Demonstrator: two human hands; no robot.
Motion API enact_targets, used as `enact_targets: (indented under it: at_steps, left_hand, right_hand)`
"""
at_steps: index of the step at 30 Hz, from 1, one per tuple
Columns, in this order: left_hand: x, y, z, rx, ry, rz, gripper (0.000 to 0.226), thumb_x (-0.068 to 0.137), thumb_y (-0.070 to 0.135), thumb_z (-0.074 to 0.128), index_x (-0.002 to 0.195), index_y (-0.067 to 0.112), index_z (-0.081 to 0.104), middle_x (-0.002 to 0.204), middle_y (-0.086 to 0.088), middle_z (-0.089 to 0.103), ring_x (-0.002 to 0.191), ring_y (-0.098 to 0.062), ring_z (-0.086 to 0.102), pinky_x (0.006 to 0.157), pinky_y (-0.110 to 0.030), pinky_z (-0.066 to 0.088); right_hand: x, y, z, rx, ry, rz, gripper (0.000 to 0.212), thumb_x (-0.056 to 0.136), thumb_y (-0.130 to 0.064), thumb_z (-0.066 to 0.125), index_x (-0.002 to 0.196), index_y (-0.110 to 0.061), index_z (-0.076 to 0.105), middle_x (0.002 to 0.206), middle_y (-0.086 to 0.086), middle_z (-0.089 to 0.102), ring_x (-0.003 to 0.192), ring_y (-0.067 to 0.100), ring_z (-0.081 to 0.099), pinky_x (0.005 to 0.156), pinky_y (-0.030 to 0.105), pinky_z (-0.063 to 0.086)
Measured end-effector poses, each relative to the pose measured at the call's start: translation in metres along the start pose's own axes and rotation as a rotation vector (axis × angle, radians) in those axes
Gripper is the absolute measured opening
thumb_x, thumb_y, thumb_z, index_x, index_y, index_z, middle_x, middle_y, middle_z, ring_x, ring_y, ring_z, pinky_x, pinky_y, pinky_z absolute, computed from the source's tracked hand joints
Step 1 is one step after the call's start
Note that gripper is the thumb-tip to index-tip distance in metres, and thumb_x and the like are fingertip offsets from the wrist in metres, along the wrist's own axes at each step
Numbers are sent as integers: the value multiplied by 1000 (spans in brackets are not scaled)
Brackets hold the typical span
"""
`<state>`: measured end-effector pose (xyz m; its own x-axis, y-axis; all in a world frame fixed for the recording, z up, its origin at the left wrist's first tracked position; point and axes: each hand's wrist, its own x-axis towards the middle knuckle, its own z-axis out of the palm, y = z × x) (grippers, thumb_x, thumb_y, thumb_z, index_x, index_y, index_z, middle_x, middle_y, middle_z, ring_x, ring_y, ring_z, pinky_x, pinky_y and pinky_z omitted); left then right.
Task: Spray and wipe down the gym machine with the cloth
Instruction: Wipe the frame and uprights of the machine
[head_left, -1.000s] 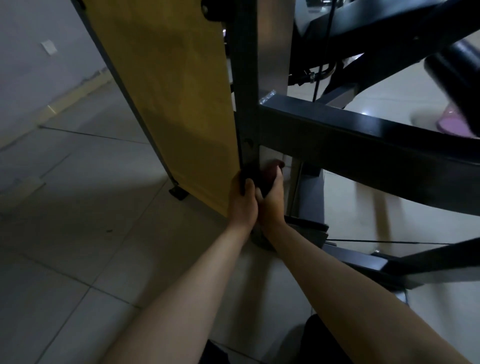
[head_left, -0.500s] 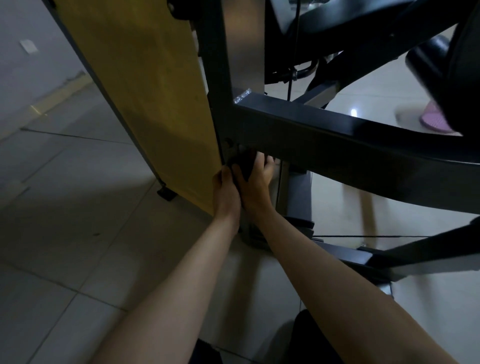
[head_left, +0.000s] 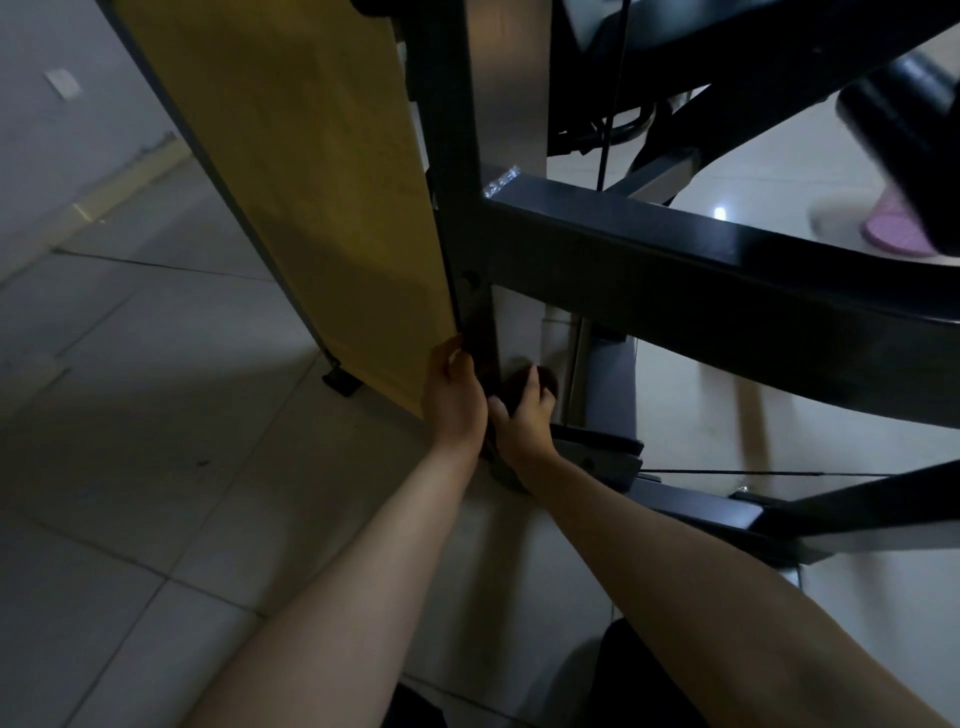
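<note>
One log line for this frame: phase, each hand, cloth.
phase: wipe, low on post | left hand: grips post | right hand: holds cloth against post

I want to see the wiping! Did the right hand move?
Yes. The right hand, gripping the cloth, slid down the upright post, farther below the crossbeam than before.

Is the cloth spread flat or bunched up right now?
Bunched. The dark cloth shows as a rounded wad gripped under the right hand, against the foot of the upright post.
</note>
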<state>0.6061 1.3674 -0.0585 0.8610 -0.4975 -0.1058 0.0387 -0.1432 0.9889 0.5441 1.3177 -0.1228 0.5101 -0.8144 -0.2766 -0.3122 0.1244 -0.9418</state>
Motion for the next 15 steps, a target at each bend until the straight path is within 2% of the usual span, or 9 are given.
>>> enact_targets:
  at_steps: [2,4,6,7,9,11,13,15]
  left_hand:
    - [1,1,-1,4,-5,1,26,106,27,41,125,26,59,125,-3,64,114,-24,61,101,-48,50]
    - [1,2,1,-4,12,25,21,106,22,43,120,24,58,121,-5,64,112,-25,61,96,-40,51]
    - [0,4,4,-38,28,25,17,105,20,44,114,25,58,116,-4,64,109,-26,62,90,-36,52]
    - [1,3,6,-64,27,23,16,105,23,44,110,29,59,115,-4,65,107,-26,63,90,-41,54]
    - [0,2,7,-93,15,-3,16,105,29,46,105,38,58,114,-1,67,105,-23,66,92,-48,55]
    - [-2,1,8,-81,5,9,13,105,29,47,103,39,55,114,0,66,105,-20,66,95,-47,55]
    - [-2,2,10,-77,15,43,11,105,25,48,106,35,54,117,-2,65,108,-21,64,97,-46,54]
    - [-1,0,10,-49,25,72,12,106,20,46,111,28,54,116,-2,64,109,-22,63,94,-38,53]
  right_hand:
    - [-6,-3,-7,-4,34,-117,75,100,-28,57,160,-24,12,163,5,9,147,29,23,118,39,29]
    - [-14,-23,-16,-44,138,-336,74,98,-24,60,159,-19,18,158,5,20,142,21,30,116,34,32]
    - [-14,-50,-18,-63,277,-593,64,94,-22,65,150,-19,33,142,-1,33,129,14,40,105,27,41]
    - [-12,-62,-17,-59,316,-651,56,93,-23,66,142,-23,39,134,-4,35,124,13,43,101,27,44]
    - [-9,-75,-11,-29,316,-624,46,91,-31,66,130,-24,44,130,-2,36,122,17,42,100,34,45]
    - [-6,-72,-10,-16,269,-546,42,91,-41,59,125,-20,46,131,3,38,124,22,38,104,44,42]
    - [3,-64,-12,31,200,-441,44,94,-50,49,129,-25,40,138,2,35,132,24,32,110,49,34]
    - [17,-52,-14,124,166,-327,44,99,-53,40,139,-38,30,148,-3,29,142,26,24,116,55,28]
